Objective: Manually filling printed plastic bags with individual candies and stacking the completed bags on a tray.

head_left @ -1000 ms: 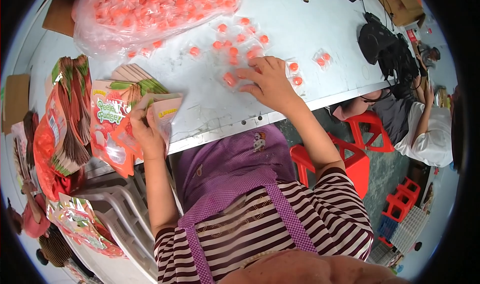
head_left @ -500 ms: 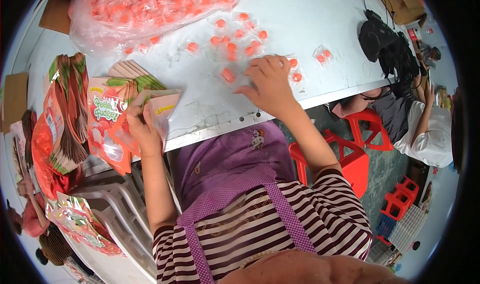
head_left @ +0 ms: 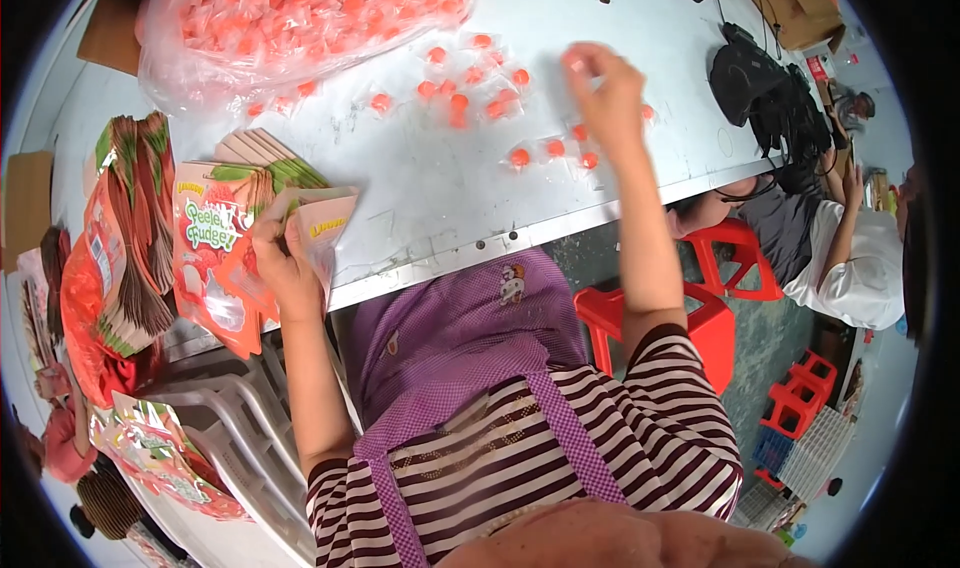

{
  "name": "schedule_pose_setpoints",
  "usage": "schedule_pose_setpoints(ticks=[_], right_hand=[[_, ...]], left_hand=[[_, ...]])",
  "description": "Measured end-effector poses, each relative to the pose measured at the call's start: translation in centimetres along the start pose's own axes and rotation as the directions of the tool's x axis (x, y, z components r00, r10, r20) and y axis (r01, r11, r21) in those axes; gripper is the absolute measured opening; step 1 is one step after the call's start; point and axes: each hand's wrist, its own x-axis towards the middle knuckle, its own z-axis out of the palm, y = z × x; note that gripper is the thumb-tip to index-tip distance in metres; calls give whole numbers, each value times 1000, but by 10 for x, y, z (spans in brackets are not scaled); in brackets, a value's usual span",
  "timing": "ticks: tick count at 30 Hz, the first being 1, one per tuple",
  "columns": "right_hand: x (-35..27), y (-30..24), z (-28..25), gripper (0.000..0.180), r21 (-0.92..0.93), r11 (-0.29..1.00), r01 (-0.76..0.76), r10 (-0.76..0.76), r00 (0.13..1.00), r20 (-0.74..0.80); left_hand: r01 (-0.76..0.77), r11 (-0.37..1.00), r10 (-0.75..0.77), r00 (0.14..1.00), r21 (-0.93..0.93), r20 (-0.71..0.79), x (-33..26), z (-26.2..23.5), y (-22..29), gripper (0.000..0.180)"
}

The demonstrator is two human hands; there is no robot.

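Note:
My left hand (head_left: 287,268) is closed around the edge of several flat printed pouches (head_left: 212,238), red, white and green, fanned out at the table's near edge. Raised over the table to the right, my right hand (head_left: 610,93) has bent fingers smeared by motion. A pinkish patch shows at its fingertips, but I cannot make out whether it is a sweet. Below this hand lie several red sweets (head_left: 555,149) in clear wrappers, and one more sweet (head_left: 648,113) is partly hidden beside the wrist. Farther off is a loose group of wrapped sweets (head_left: 459,104).
A big clear bag of wrapped sweets (head_left: 310,28) fills the far left. Bundled pouches (head_left: 135,228) stand left of my left hand. Black bags (head_left: 755,88) lie at the right end, near another seated person (head_left: 850,258). Red stools (head_left: 655,328) stand beyond the table edge.
My right hand has moved away from me and to the right. Two wrapped sweets now lie farther right, where that hand was. My left hand keeps its hold on the pouches.

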Motion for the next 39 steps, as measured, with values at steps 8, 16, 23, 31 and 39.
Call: schedule_pose_setpoints(ticks=[8, 16, 23, 31, 39], right_hand=[[36, 61, -25, 45, -49, 955, -291, 285, 953, -103], [-10, 4, -10, 29, 86, 946, -311, 275, 916, 293], [-12, -7, 7, 34, 18, 959, 282, -252, 826, 504], [-10, -14, 1, 32, 38, 997, 74, -82, 787, 611], [-10, -17, -23, 32, 37, 988, 148, -135, 739, 660]], left_hand=[[-1, 1000, 0, 1000, -15, -17, -1, 2, -9, 13], [-19, 1000, 18, 1000, -13, -21, -1, 2, -9, 14], [15, 1000, -15, 1000, -22, -16, -2, 3, -10, 13], [-11, 999, 10, 1000, -40, -16, -1, 2, -9, 13], [-9, 1000, 8, 999, -10, -33, -1, 2, -6, 13]])
